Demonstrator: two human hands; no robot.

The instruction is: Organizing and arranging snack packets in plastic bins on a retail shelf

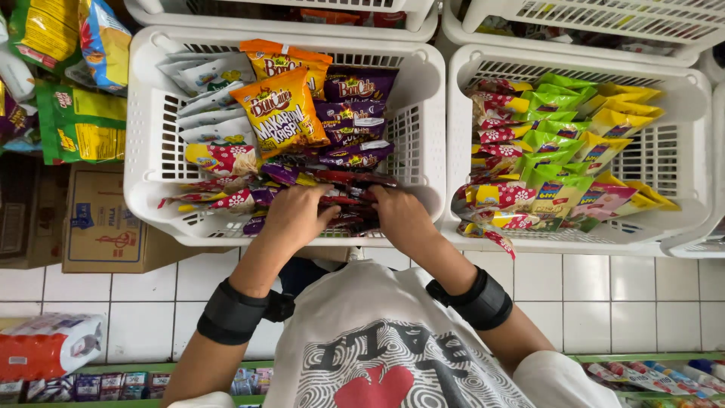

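1. The left hand [296, 215] and the right hand [400, 215] both reach into a white basket [143, 136], at its near edge.
2. Both hands rest on a pile of small red and purple snack packets [349, 198] lying along that near edge.
3. The left grip is curled down over the packets. The right grip looks closed on some of them too, but the fingers are partly hidden, so I cannot tell for sure.
4. An orange snack bag [281, 112] stands tilted in the middle of the basket.
5. Purple bags [356, 113] sit by the far right corner, and white pouches [204, 83] lie along the left wall.
6. A second white basket [683, 162] on the right holds green and yellow packets [563, 125].
7. A brown cardboard box [102, 219] sits on the tile floor, just left of the first basket.
8. Each wrist wears a black band [230, 313].
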